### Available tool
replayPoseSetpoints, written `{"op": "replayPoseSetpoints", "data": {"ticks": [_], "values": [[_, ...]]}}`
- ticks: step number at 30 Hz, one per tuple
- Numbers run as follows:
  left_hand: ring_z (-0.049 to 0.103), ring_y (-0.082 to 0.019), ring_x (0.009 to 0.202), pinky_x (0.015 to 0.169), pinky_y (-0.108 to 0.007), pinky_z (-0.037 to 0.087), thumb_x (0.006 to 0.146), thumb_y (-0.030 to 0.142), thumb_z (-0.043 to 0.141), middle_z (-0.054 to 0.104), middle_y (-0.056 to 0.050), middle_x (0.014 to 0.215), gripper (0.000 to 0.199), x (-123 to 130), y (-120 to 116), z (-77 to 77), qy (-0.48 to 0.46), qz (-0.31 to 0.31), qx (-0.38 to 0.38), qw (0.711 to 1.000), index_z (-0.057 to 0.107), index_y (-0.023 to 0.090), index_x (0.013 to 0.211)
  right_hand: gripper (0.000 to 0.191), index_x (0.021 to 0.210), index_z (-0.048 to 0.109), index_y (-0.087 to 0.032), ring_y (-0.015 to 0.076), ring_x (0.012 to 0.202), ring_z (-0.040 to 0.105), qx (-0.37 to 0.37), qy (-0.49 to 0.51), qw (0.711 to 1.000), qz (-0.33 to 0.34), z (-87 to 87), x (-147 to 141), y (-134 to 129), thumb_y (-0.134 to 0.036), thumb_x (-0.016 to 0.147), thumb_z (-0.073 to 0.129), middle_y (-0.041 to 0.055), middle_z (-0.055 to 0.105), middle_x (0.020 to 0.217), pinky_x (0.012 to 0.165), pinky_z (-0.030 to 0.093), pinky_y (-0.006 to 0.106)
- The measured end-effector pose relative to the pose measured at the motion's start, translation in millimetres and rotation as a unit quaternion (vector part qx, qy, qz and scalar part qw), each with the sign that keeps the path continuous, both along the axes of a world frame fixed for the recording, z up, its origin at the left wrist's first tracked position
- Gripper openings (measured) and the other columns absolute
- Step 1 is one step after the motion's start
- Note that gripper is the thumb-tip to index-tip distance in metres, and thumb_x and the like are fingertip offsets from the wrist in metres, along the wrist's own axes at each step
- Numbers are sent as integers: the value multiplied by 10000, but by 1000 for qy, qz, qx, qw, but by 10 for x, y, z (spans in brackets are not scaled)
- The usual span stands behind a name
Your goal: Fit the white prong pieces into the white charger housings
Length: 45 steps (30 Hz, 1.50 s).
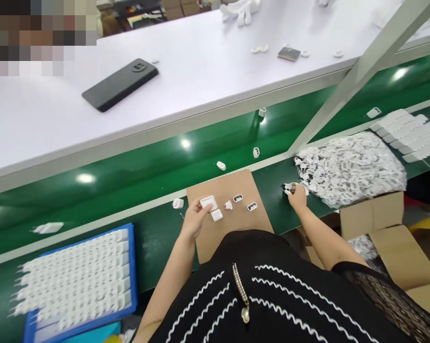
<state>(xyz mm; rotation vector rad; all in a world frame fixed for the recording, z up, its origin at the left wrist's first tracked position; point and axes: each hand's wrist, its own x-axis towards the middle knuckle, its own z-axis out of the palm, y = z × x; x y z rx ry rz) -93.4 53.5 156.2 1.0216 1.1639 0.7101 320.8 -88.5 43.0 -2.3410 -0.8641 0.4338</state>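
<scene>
My left hand (196, 216) is closed on a white plastic casing (208, 202) over the left part of a brown cardboard sheet (232, 183). Just below that casing lies another white block (216, 215). A small white plug piece (228, 205) and two oval white shells with dark openings, one upper (238, 197) and one lower (252, 206), rest on the cardboard. To the right, my right hand (298, 196) has its fingers pinched on small white parts (290, 187) at the left edge of a clear bag of white parts (361, 166).
A blue tray (133, 267) with rows of white adapters sits at the left. Stacked white casings (411, 133) lie far right, above open cardboard boxes (372, 214). A white shelf (200, 62) with a black phone (121, 85) and a slanted metal post (346, 85) stand beyond the green belt (157, 162).
</scene>
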Motion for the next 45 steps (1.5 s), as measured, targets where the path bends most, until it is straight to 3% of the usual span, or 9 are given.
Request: {"op": "replayPoseSetpoints", "data": {"ticks": [7, 12, 15, 19, 25, 29, 32, 39, 45], "values": [[691, -202, 1041, 927, -344, 542, 835, 400, 834, 730, -93, 1120, 495, 198, -384, 492, -113, -112, 38, 987, 634, 194, 1239, 595, 1264, 616, -163, 240, 913, 725, 125, 233, 957, 116, 554, -659, 399, -393, 725, 719, 150, 697, 1162, 827, 589, 403], [642, -183, 1080, 991, -334, 510, 854, 341, 823, 656, -85, 1211, 392, 124, -559, 637, -97, -119, 122, 981, 685, 205, 1195, 608, 1364, 655, -254, 239, 982, 726, 171, 454, 831, 272, 1272, -1372, 389, -405, 792, 795, 87, 758, 1156, 840, 605, 404], [641, -187, 1042, 923, -316, 520, 882, 385, 790, 665, -91, 1188, 451, 79, -646, 696, -91, -146, 76, 982, 655, 214, 1277, 407, 1197, 763, -260, 235, 981, 730, 186, 470, 797, 330, 1632, -1613, 330, -394, 816, 811, 72, 762, 1147, 940, 605, 447], [654, -184, 979, 843, -301, 519, 882, 434, 781, 666, -94, 1179, 537, 70, -754, 744, -116, -171, 6, 978, 593, 228, 1342, 323, 1188, 791, -318, 235, 1031, 723, 208, 429, 796, 374, 1913, -1746, 240, -400, 876, 770, 60, 704, 1196, 984, 611, 438], [624, -112, 882, 765, -228, 507, 684, 286, 946, 616, -18, 1116, 704, 140, -862, 752, -123, -146, 10, 982, 473, 245, 1204, 344, 1141, 809, -293, 234, 1038, 727, 189, 405, 796, 408, 1991, -1855, 137, -394, 815, 851, 74, 680, 1199, 971, 621, 404], [530, -49, 596, 504, -160, 370, 740, 412, 908, 585, 37, 934, 644, 133, -868, 778, -175, -169, -78, 967, 410, 253, 1117, 421, 1182, 760, -281, 235, 1033, 729, 211, 444, 802, 339, 2002, -1845, 113, -418, 799, 869, 75, 736, 1166, 939, 626, 414], [616, -124, 710, 515, -204, 438, 798, 579, 822, 606, -30, 935, 579, 131, -870, 811, -212, -176, -103, 956, 490, 210, 1094, 447, 1152, 734, -257, 237, 1003, 741, 213, 465, 801, 313, 2054, -1797, 86, -412, 764, 895, 78, 769, 1151, 940, 623, 433], [477, -71, 602, 562, -213, 361, 898, 640, 696, 541, 39, 760, 538, 186, -978, 756, -125, -181, -14, 975, 519, 192, 1139, 350, 1151, 768, -274, 251, 1000, 726, 187, 330, 835, 398, 2149, -1831, -4, -399, 828, 815, 83, 745, 1186, 918, 618, 428], [481, -96, 655, 647, -246, 401, 927, 647, 646, 514, 40, 790, 530, 137, -1040, 767, -81, -164, 64, 981, 512, 204, 1186, 262, 1108, 781, -282, 247, 939, 744, 206, 316, 857, 351, 2070, -1875, -34, -367, 860, 784, 68, 759, 1139, 899, 620, 430]]}}
